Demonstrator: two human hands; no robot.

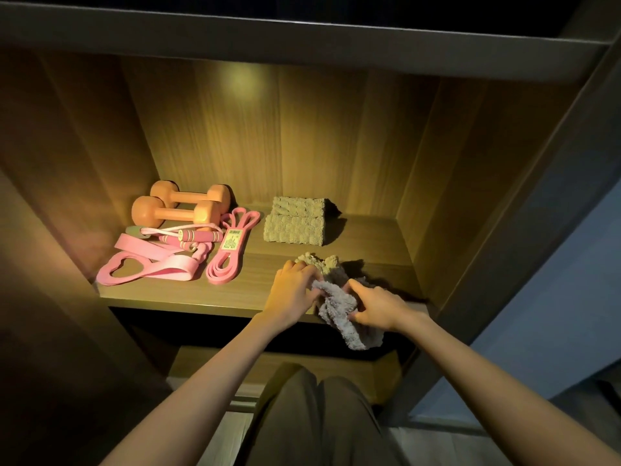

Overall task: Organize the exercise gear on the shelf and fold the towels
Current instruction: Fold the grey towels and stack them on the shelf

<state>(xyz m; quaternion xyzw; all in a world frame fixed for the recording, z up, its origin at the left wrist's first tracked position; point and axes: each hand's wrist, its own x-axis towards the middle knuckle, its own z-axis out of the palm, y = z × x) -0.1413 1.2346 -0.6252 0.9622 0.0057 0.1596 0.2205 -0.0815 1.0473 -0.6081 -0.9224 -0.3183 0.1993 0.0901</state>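
A crumpled grey fluffy towel (339, 304) lies at the front right of the wooden shelf (188, 294), part of it hanging over the edge. My left hand (292, 290) grips its left side and my right hand (376, 306) pinches its right side. Behind it sit folded towels (297, 222), stacked against the back. On the left lie two orange dumbbells (178, 206), a pink jump rope (188, 237), flat pink resistance bands (151, 264) and a coiled pink loop band (228, 250) with a label.
The shelf sits in a wooden cabinet with side walls (447, 183) close on both sides and a board (302, 45) overhead. A lower shelf (215, 361) shows beneath. My legs in dark trousers (309, 418) are below the shelf edge.
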